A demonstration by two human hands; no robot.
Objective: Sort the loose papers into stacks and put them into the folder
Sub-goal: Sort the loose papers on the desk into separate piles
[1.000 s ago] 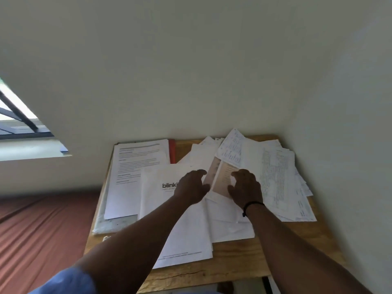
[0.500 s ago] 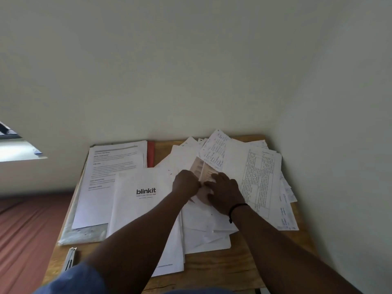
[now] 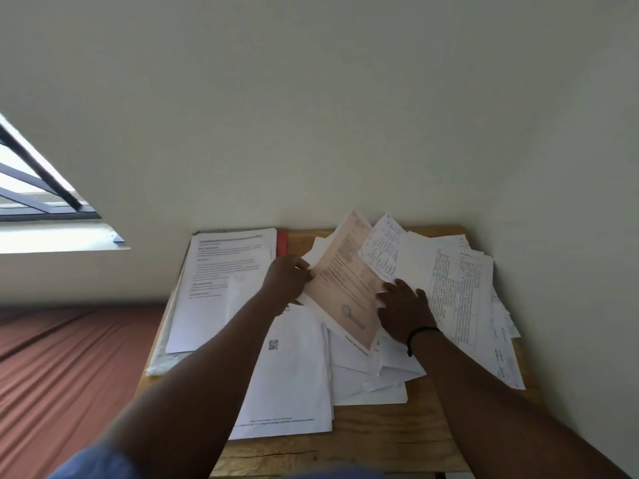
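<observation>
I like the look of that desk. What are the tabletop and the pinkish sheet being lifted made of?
The tabletop looks like bare, matte wood: pale yellow-brown with grain lines and a crack near the front edge. The pinkish sheet looks like thin printed paper: it flexes between the left hand and right hand.

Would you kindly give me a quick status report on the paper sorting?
Left hand grips pink sheet, lifted clear of pile. Right hand open, pressing loose papers. Folder at far left, under a stack. Nothing blocking.
</observation>
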